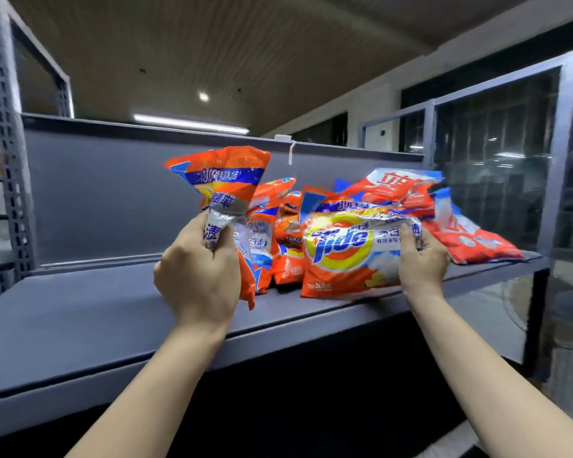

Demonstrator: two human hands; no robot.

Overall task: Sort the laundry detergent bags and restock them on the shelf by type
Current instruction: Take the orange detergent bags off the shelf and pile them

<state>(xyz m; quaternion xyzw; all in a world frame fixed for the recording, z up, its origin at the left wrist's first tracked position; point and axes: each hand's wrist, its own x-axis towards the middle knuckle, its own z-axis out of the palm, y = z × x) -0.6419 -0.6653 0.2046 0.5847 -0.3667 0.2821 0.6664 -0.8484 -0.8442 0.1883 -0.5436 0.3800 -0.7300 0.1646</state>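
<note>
On the grey shelf, sorting looks barely begun: the left hand clutches one Tide bag upright, the right hand grasps another Tide bag lying flat, and the pile of detergent bags behind is still mixed.

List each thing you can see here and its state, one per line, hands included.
Left hand: grips an orange Tide bag by its middle, held upright above the shelf.
Right hand: grips the right end of a second Tide bag, front facing the camera, at the shelf edge.
Pile of orange bags: jumbled behind.
Red bags: lying tilted, right.
Shelf: left part bare.
</note>
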